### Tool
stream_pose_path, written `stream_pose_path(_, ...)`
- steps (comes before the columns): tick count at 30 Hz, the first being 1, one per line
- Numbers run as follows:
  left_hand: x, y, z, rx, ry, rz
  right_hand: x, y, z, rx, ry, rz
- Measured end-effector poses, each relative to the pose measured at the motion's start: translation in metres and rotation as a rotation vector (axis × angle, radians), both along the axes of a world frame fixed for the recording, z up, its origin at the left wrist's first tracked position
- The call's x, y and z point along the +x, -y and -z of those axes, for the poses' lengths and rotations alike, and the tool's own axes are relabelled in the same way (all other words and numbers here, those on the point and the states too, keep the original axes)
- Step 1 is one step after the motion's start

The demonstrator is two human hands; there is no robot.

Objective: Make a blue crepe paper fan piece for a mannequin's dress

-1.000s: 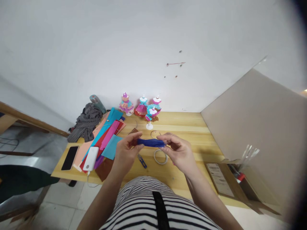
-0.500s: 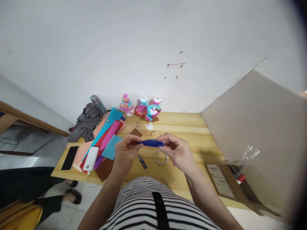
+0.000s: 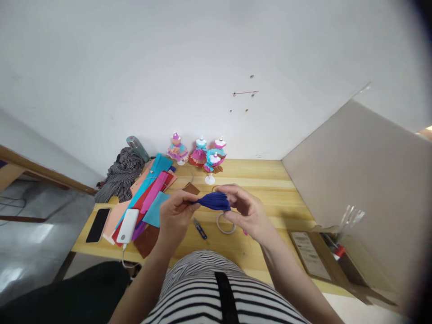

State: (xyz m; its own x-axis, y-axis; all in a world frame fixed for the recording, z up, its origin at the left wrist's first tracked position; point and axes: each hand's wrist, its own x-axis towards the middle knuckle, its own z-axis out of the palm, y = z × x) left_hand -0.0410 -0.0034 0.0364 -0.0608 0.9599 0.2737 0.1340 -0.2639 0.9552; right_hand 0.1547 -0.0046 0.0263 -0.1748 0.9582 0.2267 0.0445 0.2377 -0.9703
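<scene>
A gathered piece of dark blue crepe paper (image 3: 213, 201) stretches between my hands above the table. My left hand (image 3: 176, 215) pinches its narrow, bunched end between thumb and fingers. At the wider, fanned end, my right hand (image 3: 249, 213) has thumb and fingertips on the paper's edges. Below the paper lie blue-handled thread snips (image 3: 200, 228) and a white ring-shaped roll (image 3: 226, 230), the latter partly behind my right hand. Behind stand several small dress-form figures in paper dresses, among them a pink and turquoise one (image 3: 213, 161).
On the left lie coloured paper sheets (image 3: 155, 192), a white power bank (image 3: 128, 226) with a cable, a phone (image 3: 98, 225), a striped cloth (image 3: 122, 173) and a flask (image 3: 137, 147). An open cardboard box (image 3: 313, 256) stands at right. Another person's dark clothing (image 3: 91, 292) shows lower left.
The blue paper's right end has fanned out wider, and my right hand's fingers have spread with it. My left hand keeps its pinch. The other person at lower left has shifted.
</scene>
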Motion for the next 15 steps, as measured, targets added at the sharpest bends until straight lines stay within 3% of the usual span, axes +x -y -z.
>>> stream_pose_path(4,-0.001,0.0,-0.003,0.084,-0.064,0.01,0.001,0.001,-0.008,0.207,0.17,0.019)
stream_pose_path(8,-0.001,0.001,-0.001,0.17,-0.086,0.01,-0.001,0.001,-0.014,0.294,0.146,0.042)
stream_pose_path(15,0.004,0.002,0.007,0.344,-0.049,-0.069,-0.009,-0.009,-0.001,-0.084,-0.228,0.098)
